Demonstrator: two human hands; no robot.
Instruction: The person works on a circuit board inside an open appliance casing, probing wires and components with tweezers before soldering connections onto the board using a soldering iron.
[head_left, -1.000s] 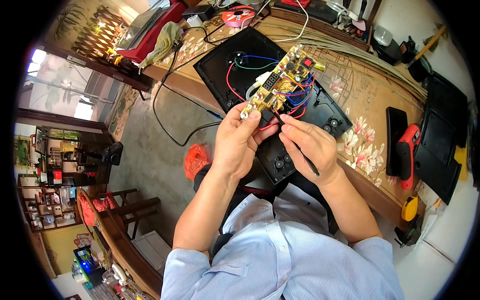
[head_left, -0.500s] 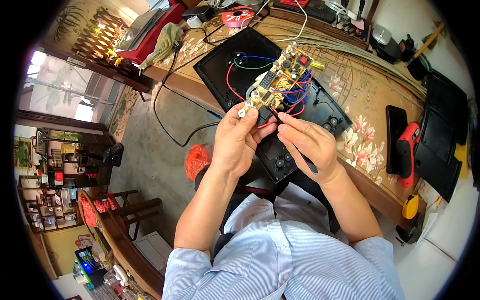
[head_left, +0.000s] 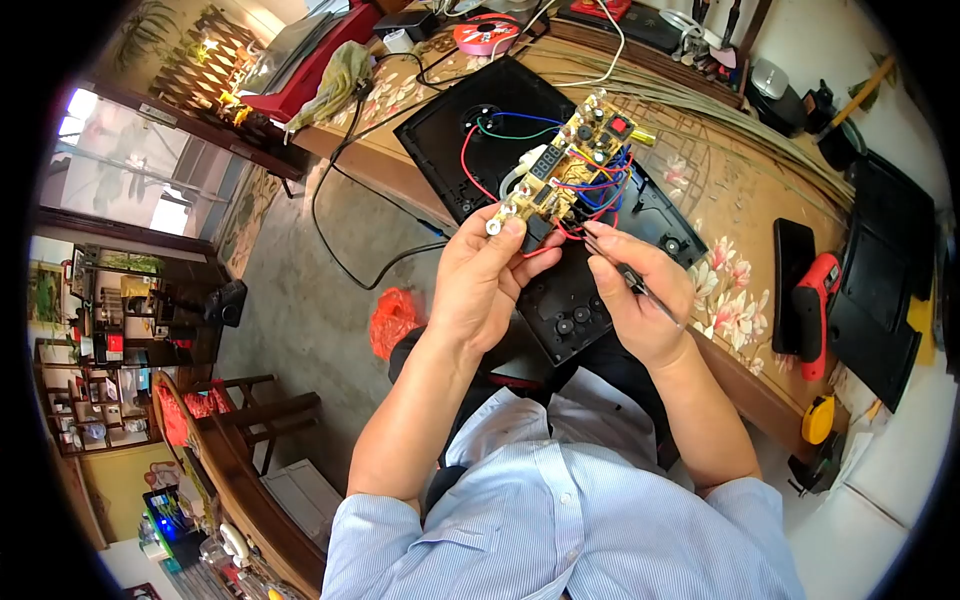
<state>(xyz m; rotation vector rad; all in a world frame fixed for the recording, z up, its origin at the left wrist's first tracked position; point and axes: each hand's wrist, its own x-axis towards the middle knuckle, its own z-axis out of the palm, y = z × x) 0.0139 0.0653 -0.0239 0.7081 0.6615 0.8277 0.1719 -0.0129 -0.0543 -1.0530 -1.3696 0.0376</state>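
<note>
My left hand is closed on the lower end of a circuit board, thumb on top. The board is yellowish, with a four-digit display, a red button and several red and blue wires along its right side. My right hand pinches slim dark tweezers, their tip at the wires by the board's lower right edge. Whether the tip touches a wire I cannot tell. Below the board lies an open black plastic housing, joined to it by red, blue and green wires.
The wooden table carries a black phone, a red-and-black tool and a yellow tape measure. A pink spool stands at the back. A black cable hangs over the left edge; a red bag lies on the floor.
My right hand has shifted slightly right and turned the tweezers, so their back end points further right. The board and my left hand have moved a little to the right in view.
</note>
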